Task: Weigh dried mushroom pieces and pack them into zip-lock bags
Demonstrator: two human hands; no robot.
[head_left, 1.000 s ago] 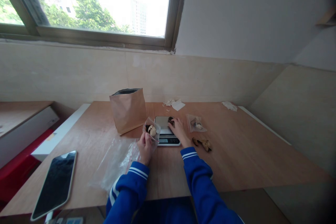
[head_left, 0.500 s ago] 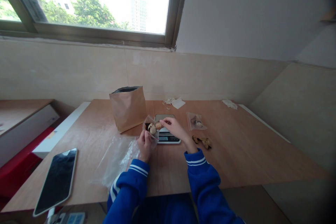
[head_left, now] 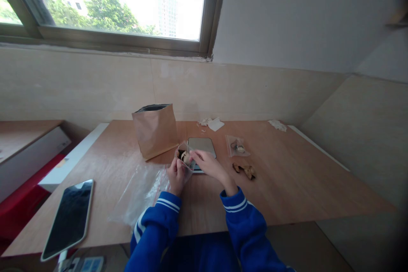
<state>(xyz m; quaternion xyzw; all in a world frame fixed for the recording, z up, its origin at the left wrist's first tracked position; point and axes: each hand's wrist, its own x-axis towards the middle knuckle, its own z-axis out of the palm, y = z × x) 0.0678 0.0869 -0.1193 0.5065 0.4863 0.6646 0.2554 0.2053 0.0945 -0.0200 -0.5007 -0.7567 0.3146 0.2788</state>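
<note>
My left hand [head_left: 176, 175] pinches a small clear zip bag [head_left: 188, 171] by its near side and keeps it tilted up. Inside the bag are dried, mushroom-like pieces [head_left: 185, 157], pale tan with dark brown parts. My right hand [head_left: 208, 165] is at the bag's mouth, fingers pressed together against its right edge; whatever they pinch is hidden. Under and beyond that hand lies a kitchen scale [head_left: 200, 144], its display mostly covered. Right of the scale rests another small zip bag [head_left: 237, 146] with similar pieces, and nearer to me lie loose brown dried pieces [head_left: 245, 171].
A brown paper pouch [head_left: 155, 131] stands with its top open behind my left hand. Larger clear plastic bags [head_left: 137, 195] lie beside my left forearm. A tablet [head_left: 68, 219] with a cable is at the left front. Crumpled tissue [head_left: 216, 124] lies at the back edge.
My right hand has moved left and down to the small bag's mouth. The round tan piece it held no longer shows in its fingertips. More of the scale's plate is visible.
</note>
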